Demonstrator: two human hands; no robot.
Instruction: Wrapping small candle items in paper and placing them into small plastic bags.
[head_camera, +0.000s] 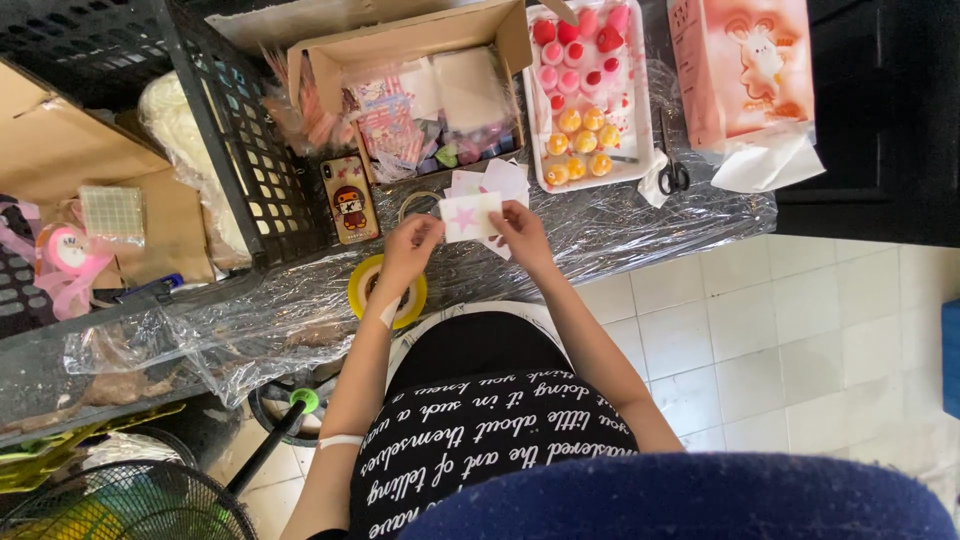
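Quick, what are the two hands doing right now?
Left hand: closed, pinching the left edge of the white card with a pink star.
Right hand: closed, pinching the same card's right edge.

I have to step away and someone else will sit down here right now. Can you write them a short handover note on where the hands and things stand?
Left hand and right hand together hold a small white card with a pink star above the film-covered table, one hand at each end.
More white cards lie just behind it.
A yellow tape roll sits under the left wrist; scissors lie to the right beside the tray of red, pink and yellow pieces.
The open cardboard box holds packets.
Done: one card picked up.
Left: cannot tell from this view how many cards are finished.
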